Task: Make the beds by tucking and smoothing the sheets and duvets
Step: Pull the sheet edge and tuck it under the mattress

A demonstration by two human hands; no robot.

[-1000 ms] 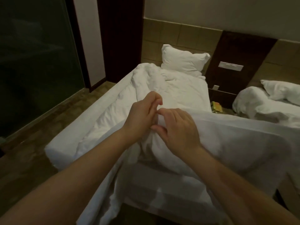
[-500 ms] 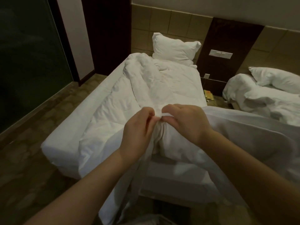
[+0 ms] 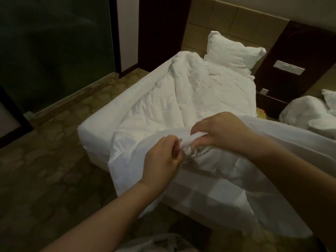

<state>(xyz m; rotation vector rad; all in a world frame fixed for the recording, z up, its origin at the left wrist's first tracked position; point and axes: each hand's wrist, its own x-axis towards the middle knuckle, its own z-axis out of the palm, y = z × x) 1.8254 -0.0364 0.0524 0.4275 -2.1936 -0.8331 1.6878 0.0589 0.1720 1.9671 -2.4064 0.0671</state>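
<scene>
White duvet (image 3: 236, 164) ×1 | left hand (image 3: 160, 160) pinches corner | right hand (image 3: 220, 130) grips corner | pillows (image 3: 234, 50) ×2

Two pillows are in view: one pillow (image 3: 234, 51) at the head of the near bed (image 3: 101, 124) and a second pillow (image 3: 330, 100) at the right edge. There are two crumpled duvets, the near duvet (image 3: 181, 91) and the far duvet (image 3: 298, 117). There is one loose white sheet (image 3: 236, 188). Two hands show, the left hand (image 3: 161, 160) and the right hand (image 3: 221, 131). There is one switch plate (image 3: 289, 67), one wall socket (image 3: 264, 91) and one yellow item (image 3: 261, 113).
</scene>
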